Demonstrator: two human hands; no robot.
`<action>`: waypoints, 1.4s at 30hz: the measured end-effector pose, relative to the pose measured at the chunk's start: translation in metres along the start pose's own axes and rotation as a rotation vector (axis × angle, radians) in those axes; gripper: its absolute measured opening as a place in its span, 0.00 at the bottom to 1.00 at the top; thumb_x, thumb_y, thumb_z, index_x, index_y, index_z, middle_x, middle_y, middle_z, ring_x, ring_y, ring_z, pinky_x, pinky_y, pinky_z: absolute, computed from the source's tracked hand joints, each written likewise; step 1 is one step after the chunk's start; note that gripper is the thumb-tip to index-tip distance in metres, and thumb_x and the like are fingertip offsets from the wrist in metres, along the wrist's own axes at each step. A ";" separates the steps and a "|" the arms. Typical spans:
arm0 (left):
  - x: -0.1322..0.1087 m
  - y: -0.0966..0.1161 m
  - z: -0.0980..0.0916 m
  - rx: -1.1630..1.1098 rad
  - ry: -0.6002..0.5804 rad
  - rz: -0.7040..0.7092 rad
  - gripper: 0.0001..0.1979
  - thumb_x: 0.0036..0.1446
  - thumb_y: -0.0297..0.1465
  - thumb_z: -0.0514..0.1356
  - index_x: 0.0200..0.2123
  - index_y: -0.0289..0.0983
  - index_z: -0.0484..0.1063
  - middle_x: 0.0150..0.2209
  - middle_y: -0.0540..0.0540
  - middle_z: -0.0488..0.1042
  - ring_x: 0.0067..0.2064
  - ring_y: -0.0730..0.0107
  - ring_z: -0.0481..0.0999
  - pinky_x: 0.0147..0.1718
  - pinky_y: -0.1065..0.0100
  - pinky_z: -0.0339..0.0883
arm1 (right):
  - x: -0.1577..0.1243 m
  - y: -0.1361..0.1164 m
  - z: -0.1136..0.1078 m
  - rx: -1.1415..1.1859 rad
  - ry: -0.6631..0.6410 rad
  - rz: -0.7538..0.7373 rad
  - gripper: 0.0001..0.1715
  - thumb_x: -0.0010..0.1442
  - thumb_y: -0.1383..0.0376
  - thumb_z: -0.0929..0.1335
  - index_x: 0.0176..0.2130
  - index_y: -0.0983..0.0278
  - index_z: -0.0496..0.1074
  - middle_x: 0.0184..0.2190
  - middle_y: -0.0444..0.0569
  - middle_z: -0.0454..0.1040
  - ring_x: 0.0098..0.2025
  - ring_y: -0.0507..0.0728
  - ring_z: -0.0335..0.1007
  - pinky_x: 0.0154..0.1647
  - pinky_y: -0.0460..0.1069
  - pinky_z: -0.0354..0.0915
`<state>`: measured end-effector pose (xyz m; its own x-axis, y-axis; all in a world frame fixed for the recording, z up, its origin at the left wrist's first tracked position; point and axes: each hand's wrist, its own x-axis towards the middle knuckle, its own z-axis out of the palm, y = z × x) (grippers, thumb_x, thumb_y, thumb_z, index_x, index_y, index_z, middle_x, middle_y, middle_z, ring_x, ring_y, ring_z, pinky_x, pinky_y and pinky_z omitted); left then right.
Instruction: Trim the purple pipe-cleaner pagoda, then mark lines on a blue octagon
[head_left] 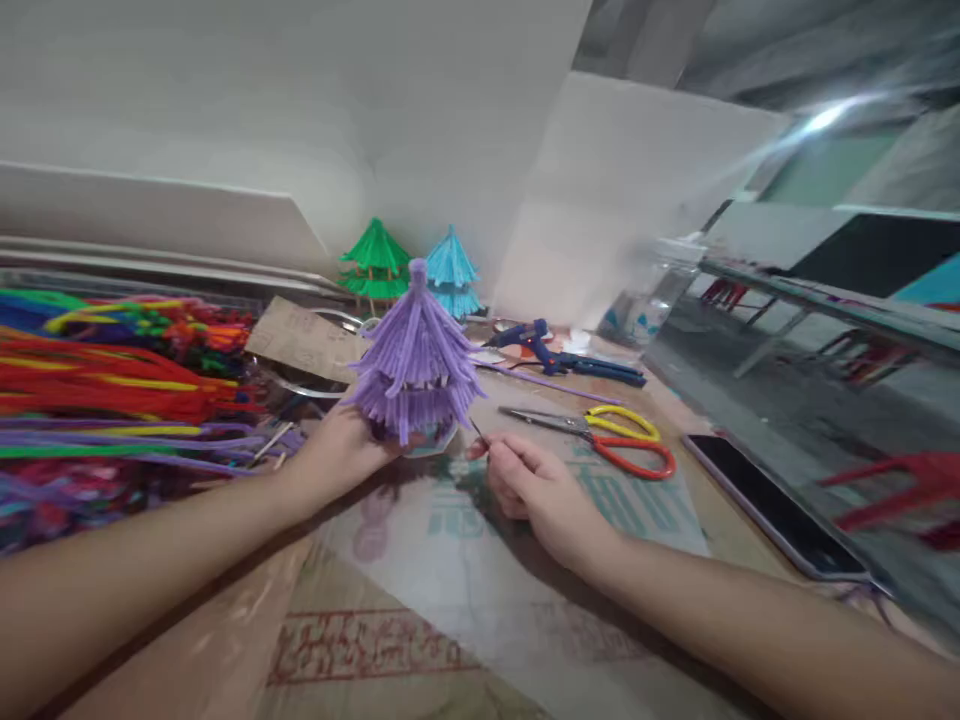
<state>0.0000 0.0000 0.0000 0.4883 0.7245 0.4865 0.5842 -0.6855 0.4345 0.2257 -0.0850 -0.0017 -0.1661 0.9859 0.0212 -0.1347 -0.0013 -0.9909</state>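
Note:
A purple two-tiered pipe-cleaner pavilion (418, 350) stands upright in the middle, its pale base (433, 442) just showing below the lower fringe. My left hand (349, 440) grips it from the left, low down, with the fingertips partly hidden behind it. To the right of the model, my right hand (529, 485) is closed in a pinch on a thin dark stick (478, 433), whose tip points up and left toward the purple fringe. Scissors (600, 432) with one yellow and one red handle lie just beyond my right hand.
Green (375, 262) and light blue (452, 275) pavilions stand behind. A blue glue gun (529, 340) and dark-handled pliers (600, 370) lie back right, a phone (772, 505) at the right edge. Bundled pipe cleaners (112, 375) fill the left. A clear plastic container (649, 295) stands at the far right corner.

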 end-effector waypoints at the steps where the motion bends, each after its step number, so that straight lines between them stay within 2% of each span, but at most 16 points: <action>1: 0.000 0.000 0.000 0.007 0.001 -0.007 0.20 0.59 0.46 0.55 0.38 0.35 0.76 0.42 0.36 0.82 0.46 0.47 0.81 0.50 0.50 0.73 | 0.000 0.000 0.001 -0.003 -0.002 0.002 0.33 0.50 0.39 0.73 0.35 0.66 0.71 0.15 0.32 0.53 0.17 0.46 0.43 0.17 0.44 0.40; 5: 0.000 0.000 0.000 0.000 0.011 -0.008 0.18 0.58 0.45 0.57 0.39 0.37 0.76 0.42 0.39 0.82 0.48 0.49 0.80 0.52 0.52 0.72 | 0.000 -0.002 0.004 0.004 -0.006 0.010 0.31 0.51 0.41 0.74 0.34 0.65 0.70 0.15 0.32 0.52 0.17 0.46 0.42 0.17 0.44 0.38; 10: 0.000 0.003 -0.001 -0.066 0.029 0.015 0.16 0.59 0.45 0.58 0.38 0.38 0.76 0.41 0.42 0.81 0.48 0.51 0.79 0.53 0.53 0.72 | 0.000 -0.003 0.004 0.028 -0.024 0.027 0.33 0.49 0.39 0.74 0.35 0.65 0.71 0.14 0.31 0.50 0.16 0.45 0.40 0.16 0.44 0.37; 19: 0.001 0.004 -0.001 -0.082 0.028 0.039 0.19 0.60 0.47 0.57 0.38 0.37 0.76 0.41 0.41 0.81 0.48 0.51 0.79 0.54 0.53 0.71 | 0.000 -0.005 0.005 0.031 -0.015 0.048 0.33 0.49 0.39 0.74 0.33 0.65 0.70 0.14 0.30 0.50 0.16 0.45 0.39 0.16 0.44 0.36; 23: 0.001 0.005 -0.003 -0.071 0.018 0.007 0.19 0.59 0.48 0.58 0.39 0.38 0.76 0.42 0.41 0.81 0.47 0.51 0.79 0.53 0.53 0.72 | 0.000 -0.005 0.005 0.062 -0.012 0.049 0.34 0.47 0.39 0.74 0.33 0.65 0.70 0.14 0.30 0.49 0.17 0.45 0.37 0.16 0.44 0.36; 28: 0.001 0.007 -0.003 -0.096 0.039 0.012 0.19 0.59 0.48 0.58 0.40 0.38 0.76 0.43 0.41 0.80 0.50 0.51 0.78 0.57 0.52 0.69 | 0.000 -0.003 0.005 0.072 -0.009 0.049 0.35 0.45 0.38 0.75 0.32 0.66 0.71 0.14 0.31 0.50 0.17 0.45 0.38 0.16 0.44 0.36; 35: 0.000 0.005 -0.002 -0.130 0.048 0.022 0.19 0.60 0.48 0.58 0.36 0.39 0.76 0.38 0.43 0.81 0.41 0.55 0.80 0.55 0.53 0.70 | 0.002 -0.002 0.007 0.064 -0.004 0.045 0.35 0.46 0.38 0.75 0.31 0.65 0.68 0.15 0.32 0.51 0.17 0.45 0.40 0.17 0.44 0.36; 42: 0.000 0.005 -0.002 -0.124 0.019 0.008 0.22 0.60 0.51 0.57 0.42 0.39 0.77 0.39 0.43 0.81 0.48 0.51 0.78 0.55 0.52 0.71 | 0.001 -0.004 0.007 0.057 -0.003 0.068 0.35 0.45 0.38 0.75 0.30 0.64 0.66 0.14 0.31 0.50 0.17 0.45 0.38 0.17 0.44 0.36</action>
<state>0.0019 -0.0029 0.0033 0.4793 0.7185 0.5039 0.4956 -0.6955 0.5203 0.2194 -0.0853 0.0029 -0.1794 0.9827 -0.0457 -0.1787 -0.0782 -0.9808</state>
